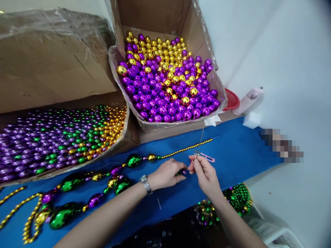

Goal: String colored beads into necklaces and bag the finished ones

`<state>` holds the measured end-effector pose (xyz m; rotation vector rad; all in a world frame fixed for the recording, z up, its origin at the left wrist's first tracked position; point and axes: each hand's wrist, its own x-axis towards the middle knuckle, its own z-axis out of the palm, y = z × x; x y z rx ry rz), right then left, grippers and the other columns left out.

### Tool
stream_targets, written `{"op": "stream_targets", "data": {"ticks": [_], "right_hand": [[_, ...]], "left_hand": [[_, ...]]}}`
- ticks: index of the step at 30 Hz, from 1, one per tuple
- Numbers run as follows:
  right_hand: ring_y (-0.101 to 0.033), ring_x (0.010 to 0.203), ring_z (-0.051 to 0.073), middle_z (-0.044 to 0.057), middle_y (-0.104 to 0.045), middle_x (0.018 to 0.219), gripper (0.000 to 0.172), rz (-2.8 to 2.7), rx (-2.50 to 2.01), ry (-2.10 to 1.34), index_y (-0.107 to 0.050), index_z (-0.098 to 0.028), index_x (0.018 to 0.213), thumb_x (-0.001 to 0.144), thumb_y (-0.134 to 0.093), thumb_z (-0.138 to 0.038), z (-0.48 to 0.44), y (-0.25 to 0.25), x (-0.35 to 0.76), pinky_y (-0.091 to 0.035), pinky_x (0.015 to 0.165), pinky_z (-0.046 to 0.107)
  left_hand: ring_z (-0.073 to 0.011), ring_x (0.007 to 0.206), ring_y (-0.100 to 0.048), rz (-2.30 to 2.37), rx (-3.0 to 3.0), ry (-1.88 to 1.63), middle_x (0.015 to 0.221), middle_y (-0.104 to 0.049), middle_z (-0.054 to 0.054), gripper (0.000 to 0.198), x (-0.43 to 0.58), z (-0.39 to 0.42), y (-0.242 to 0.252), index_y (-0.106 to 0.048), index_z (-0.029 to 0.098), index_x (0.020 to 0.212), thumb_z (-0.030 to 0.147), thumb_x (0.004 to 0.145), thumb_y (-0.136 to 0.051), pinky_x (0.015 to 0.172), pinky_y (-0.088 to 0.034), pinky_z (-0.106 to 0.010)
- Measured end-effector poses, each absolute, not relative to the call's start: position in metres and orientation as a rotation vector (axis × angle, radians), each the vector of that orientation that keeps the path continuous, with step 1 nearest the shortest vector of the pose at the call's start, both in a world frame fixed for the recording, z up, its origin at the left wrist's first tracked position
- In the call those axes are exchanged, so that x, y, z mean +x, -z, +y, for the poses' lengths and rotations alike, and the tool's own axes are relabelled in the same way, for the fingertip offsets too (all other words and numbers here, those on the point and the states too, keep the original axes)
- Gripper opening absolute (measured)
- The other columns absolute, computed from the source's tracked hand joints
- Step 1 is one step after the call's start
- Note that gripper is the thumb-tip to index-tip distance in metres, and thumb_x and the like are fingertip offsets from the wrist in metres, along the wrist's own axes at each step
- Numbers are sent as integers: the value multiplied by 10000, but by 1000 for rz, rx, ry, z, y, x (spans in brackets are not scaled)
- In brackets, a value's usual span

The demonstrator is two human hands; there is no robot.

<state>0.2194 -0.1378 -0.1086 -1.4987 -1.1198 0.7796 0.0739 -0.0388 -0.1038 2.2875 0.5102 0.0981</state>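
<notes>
My left hand (169, 174), with a metal watch on its wrist, is closed with its fingertips around a small purple bead (183, 171). Just right of it, my right hand (207, 175) pinches a long thin needle (201, 139) that points up toward the bead box. A pink-handled thread snipper (208, 157) lies flat behind the right fingers. Along the blue table (232, 148) stretches a strand of small gold beads (186, 149). It joins a necklace of large green (63, 215), gold and purple beads to the left of my hands.
A cardboard box (152, 125) of purple and gold balls stands behind the table, beside a wider box (133, 129) of smaller beads. At the right back are a red basin (232, 100) and a pink bottle (248, 100). Below the front edge hang green bead strands (239, 198) near a white basket (276, 230).
</notes>
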Motion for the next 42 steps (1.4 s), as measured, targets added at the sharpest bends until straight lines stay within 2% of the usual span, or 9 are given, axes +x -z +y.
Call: {"op": "stream_targets", "data": {"ticks": [3, 6, 10, 16, 26, 32, 36, 38, 42], "right_hand": [[-620, 664, 141, 13, -637, 752, 254, -1102, -1499, -773, -535, -210, 1104, 951, -407, -368, -138, 108, 220, -513, 644, 263], [-623, 673, 134, 23, -655, 809, 211, -1094, -1507, -751, -521, -215, 1071, 955, -411, -353, -139, 107, 221, -511, 650, 261], [-620, 704, 136, 43, -660, 885, 171, -1129, -1506, -714, -553, -211, 982, 952, -428, -325, -138, 102, 223, -505, 645, 258], [-536, 1053, 208, 69, -595, 1011, 134, -1198, -1468, -565, -621, -209, 887, 907, -515, -287, -133, 88, 225, -461, 843, 320], [-543, 1010, 223, 70, -585, 951, 168, -1307, -1461, -515, -641, -211, 803, 900, -521, -277, -128, 78, 224, -474, 804, 342], [-540, 1054, 217, 76, -570, 1085, 233, -1377, -1483, -491, -653, -241, 1066, 921, -475, -273, -124, 72, 224, -456, 894, 370], [-521, 1107, 219, 67, -561, 1186, 307, -1371, -1477, -506, -577, -260, 1208, 940, -430, -289, -121, 73, 221, -440, 927, 373], [-570, 1022, 210, 67, -586, 1151, 340, -1319, -1480, -589, -529, -262, 1261, 947, -409, -316, -121, 81, 214, -486, 850, 352], [-616, 651, 145, 55, -648, 934, 420, -1190, -1424, -843, -396, -248, 1357, 950, -404, -354, -116, 103, 193, -537, 587, 271]], "left_hand": [[-192, 845, -610, 508, 2245, -101, 878, -673, -32, 143, 77, -35, 106, -627, 188, 935, 263, 821, -587, 755, -428, -275], [-160, 787, -620, 506, 2195, -118, 896, -681, -19, 165, 76, -34, 102, -615, 186, 974, 269, 846, -554, 688, -439, -240], [-158, 884, -621, 493, 1969, -246, 1006, -673, -37, 232, 75, -33, 95, -600, 174, 1056, 267, 848, -557, 784, -456, -250], [-171, 903, -605, 477, 1787, -347, 997, -662, -61, 229, 78, -31, 86, -617, 143, 1000, 279, 817, -603, 829, -459, -280], [-187, 919, -593, 434, 1651, -409, 1005, -656, -69, 264, 80, -34, 72, -622, 142, 1018, 319, 822, -600, 834, -463, -309], [-157, 824, -580, 426, 1440, -369, 938, -646, -62, 246, 80, -34, 62, -635, 136, 1007, 300, 825, -602, 718, -469, -260], [-147, 821, -584, 494, 1333, -483, 924, -644, -59, 229, 77, -34, 54, -631, 133, 990, 270, 806, -635, 745, -466, -257], [-156, 845, -587, 543, 1317, -559, 937, -642, -65, 231, 74, -34, 53, -630, 134, 987, 280, 807, -635, 778, -470, -276], [-167, 814, -588, 666, 1344, -666, 914, -636, -74, 258, 69, -36, 60, -626, 134, 986, 325, 813, -621, 725, -491, -282]]}}
